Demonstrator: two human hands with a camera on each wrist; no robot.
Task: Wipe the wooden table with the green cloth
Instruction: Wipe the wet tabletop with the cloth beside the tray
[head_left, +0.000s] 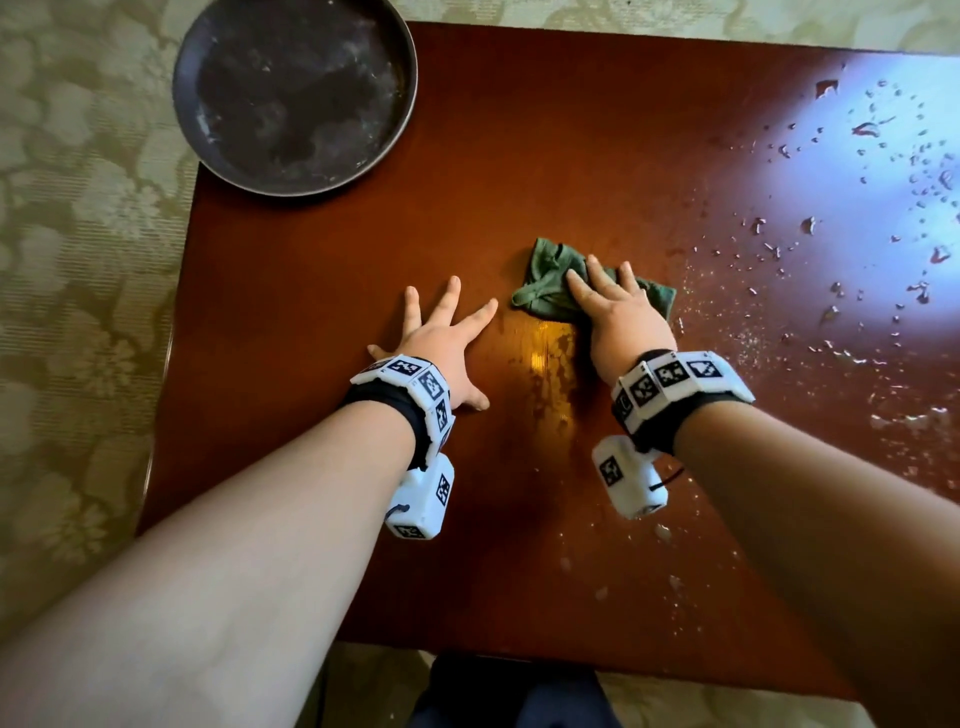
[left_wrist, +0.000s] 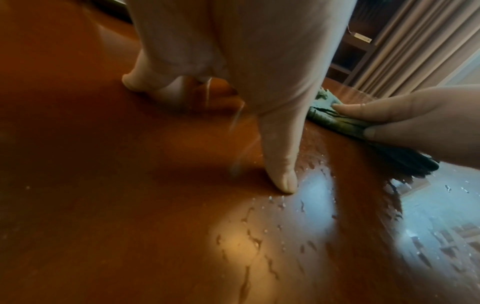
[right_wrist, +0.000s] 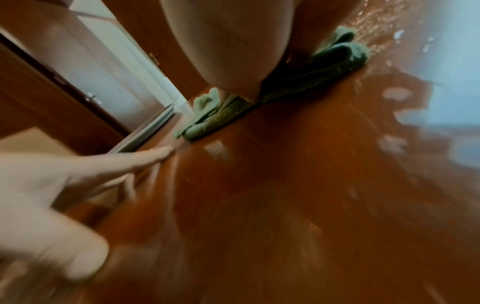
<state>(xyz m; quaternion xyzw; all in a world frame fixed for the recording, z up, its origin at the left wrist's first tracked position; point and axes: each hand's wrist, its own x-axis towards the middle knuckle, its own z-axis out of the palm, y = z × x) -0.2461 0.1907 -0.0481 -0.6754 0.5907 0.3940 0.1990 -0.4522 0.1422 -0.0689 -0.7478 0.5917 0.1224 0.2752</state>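
The crumpled green cloth lies near the middle of the reddish wooden table. My right hand presses flat on it with straight fingers, covering its near right part. The cloth also shows in the left wrist view under the right hand, and in the right wrist view the cloth bulges out on both sides of the palm. My left hand rests spread and flat on the bare wood, a short way left of the cloth, holding nothing. Water droplets cover the table's right side.
A dark round tray sits on the table's far left corner, overhanging the edge. A wet smear lies between my hands. Patterned beige carpet surrounds the table. The person's dark-clothed legs show at the near edge.
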